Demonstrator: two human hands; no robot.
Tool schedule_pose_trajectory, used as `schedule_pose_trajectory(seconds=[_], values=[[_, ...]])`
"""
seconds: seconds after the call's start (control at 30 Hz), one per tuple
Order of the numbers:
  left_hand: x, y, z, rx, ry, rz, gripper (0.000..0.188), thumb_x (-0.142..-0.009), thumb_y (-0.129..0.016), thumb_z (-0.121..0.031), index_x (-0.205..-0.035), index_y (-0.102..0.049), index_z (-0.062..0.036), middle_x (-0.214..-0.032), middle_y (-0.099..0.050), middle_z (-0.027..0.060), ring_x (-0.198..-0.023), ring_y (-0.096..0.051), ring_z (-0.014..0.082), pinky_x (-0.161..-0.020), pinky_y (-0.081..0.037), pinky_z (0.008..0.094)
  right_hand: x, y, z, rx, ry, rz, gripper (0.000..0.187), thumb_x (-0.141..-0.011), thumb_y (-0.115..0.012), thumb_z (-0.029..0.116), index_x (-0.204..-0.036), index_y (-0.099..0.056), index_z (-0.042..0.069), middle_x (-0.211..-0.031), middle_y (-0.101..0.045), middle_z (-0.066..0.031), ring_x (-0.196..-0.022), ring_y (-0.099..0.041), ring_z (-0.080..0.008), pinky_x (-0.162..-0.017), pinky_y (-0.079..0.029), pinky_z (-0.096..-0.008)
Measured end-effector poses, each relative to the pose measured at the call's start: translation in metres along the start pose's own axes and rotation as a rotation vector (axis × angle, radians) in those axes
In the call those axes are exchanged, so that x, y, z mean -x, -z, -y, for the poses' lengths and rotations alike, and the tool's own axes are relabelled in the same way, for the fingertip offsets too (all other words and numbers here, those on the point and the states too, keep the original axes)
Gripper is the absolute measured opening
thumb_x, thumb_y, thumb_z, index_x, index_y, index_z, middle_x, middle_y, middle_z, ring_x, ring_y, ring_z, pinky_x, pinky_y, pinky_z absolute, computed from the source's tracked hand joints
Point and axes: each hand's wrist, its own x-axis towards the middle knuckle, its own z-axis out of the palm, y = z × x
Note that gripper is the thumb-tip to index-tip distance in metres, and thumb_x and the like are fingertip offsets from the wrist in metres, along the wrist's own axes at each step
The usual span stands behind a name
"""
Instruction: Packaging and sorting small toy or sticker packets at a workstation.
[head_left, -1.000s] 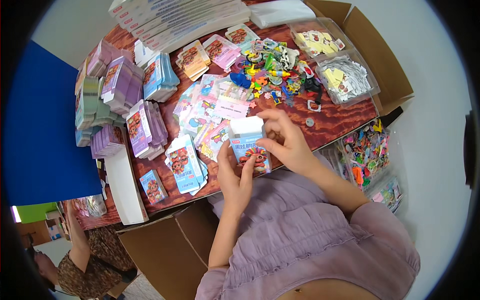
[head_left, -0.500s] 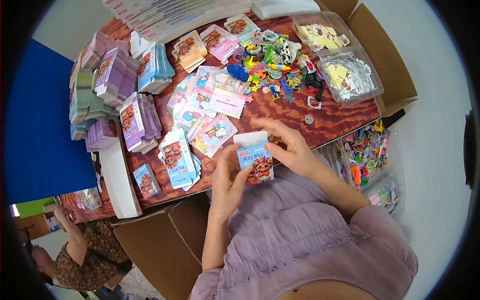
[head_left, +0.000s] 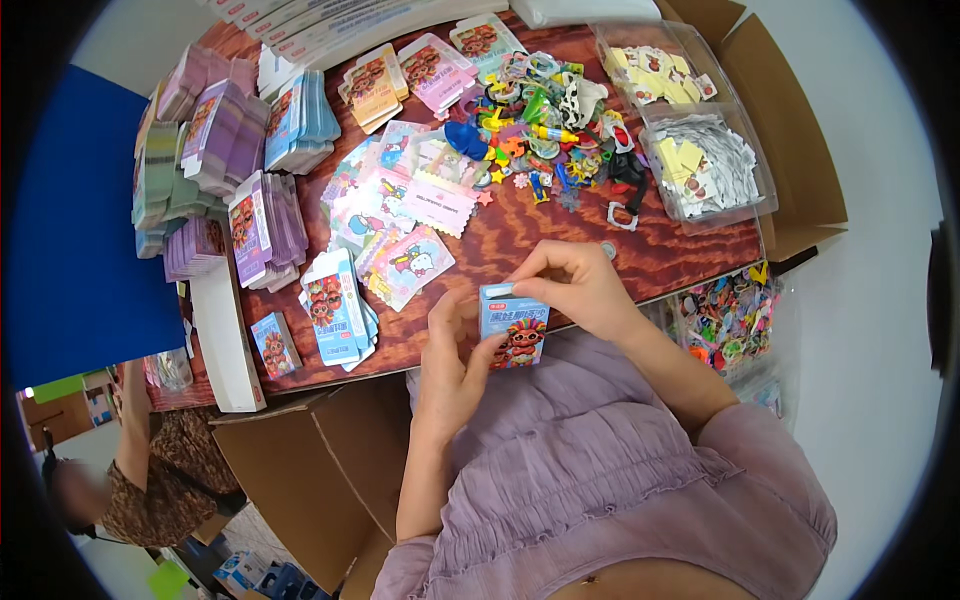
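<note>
A small blue cardboard box (head_left: 513, 322) with cartoon figures on its front stands upright in front of my body. My left hand (head_left: 450, 348) is closed round its left side, thumb on the front. At the top edge, my right hand (head_left: 578, 288) pinches the box's flap, which is folded down almost level with the opening. What is inside the box is hidden. To the left on the table lie flat blue boxes (head_left: 336, 308) in a small stack, and a small made-up box (head_left: 275, 345). Past my hands, printed cards (head_left: 408, 266) lie spread out.
Colourful small toys (head_left: 545, 138) are heaped at the back centre. Clear tubs (head_left: 705, 165) of paper pieces stand at the right beside a brown carton (head_left: 800, 130). Stacks of purple boxes (head_left: 265, 230) fill the left. A co-worker (head_left: 160, 480) is at lower left.
The white flap that stood up on the blue box is now folded down. My right hand has moved from the box's side to its top edge and pinches there.
</note>
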Motion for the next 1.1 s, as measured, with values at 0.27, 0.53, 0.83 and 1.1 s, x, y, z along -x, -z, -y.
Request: schedule_pose_trajectory(seconds=[0.27, 0.53, 0.83, 1.1], values=[[0.021, -0.003, -0.009, 0.095, 0.057, -0.150, 0.061, -0.089, -0.059, 0.008, -0.142, -0.034, -0.0055, -0.122, -0.055, 0.0124, -0.101, -0.062, 0.0170, -0.076, -0.052, 0.0272, 0.000, 0.004, 0.007, 0.399, 0.374, 0.264, 0.019, -0.085, -0.064, -0.002, -0.104, -0.068, -0.003, -0.103, -0.069, -0.0118, -0.095, -0.067, -0.0220, -0.081, -0.052, -0.0320], [0.053, 0.016, -0.010, -0.146, 0.032, -0.178, 0.046, -0.087, -0.061, 0.004, -0.130, -0.051, -0.0062, -0.103, -0.057, 0.0132, -0.081, -0.056, 0.0242, -0.073, -0.047, 0.0316, 0.015, -0.043, -0.017, 0.447, 0.516, 0.166, 0.021, -0.084, -0.063, 0.000, -0.103, -0.070, 0.001, -0.103, -0.068, -0.0118, -0.093, -0.067, -0.0246, -0.078, -0.053, -0.0326], [0.085, 0.088, 0.006, -0.151, 0.124, -0.257, 0.045, -0.090, -0.054, 0.003, -0.135, -0.048, -0.0020, -0.105, -0.060, 0.0098, -0.087, -0.056, 0.0118, -0.077, -0.049, 0.0273, 0.016, -0.137, -0.044, 0.398, 0.546, -0.143, 0.029, -0.086, -0.061, 0.003, -0.115, -0.064, 0.001, -0.103, -0.067, -0.0160, -0.095, -0.064, -0.0313, -0.083, -0.051, -0.0380], [0.057, 0.243, 0.051, -0.481, 0.129, -0.737, 0.042, -0.098, -0.053, -0.010, -0.139, -0.046, -0.0047, -0.112, -0.065, 0.0164, -0.088, -0.064, 0.0190, -0.077, -0.050, 0.0314, -0.103, -0.199, -0.049, 1.173, 0.747, -0.110, 0.053, -0.075, -0.072, 0.012, -0.124, -0.054, 0.001, -0.117, -0.059, -0.0175, -0.113, -0.052, -0.0323, -0.088, -0.043, -0.0390]])
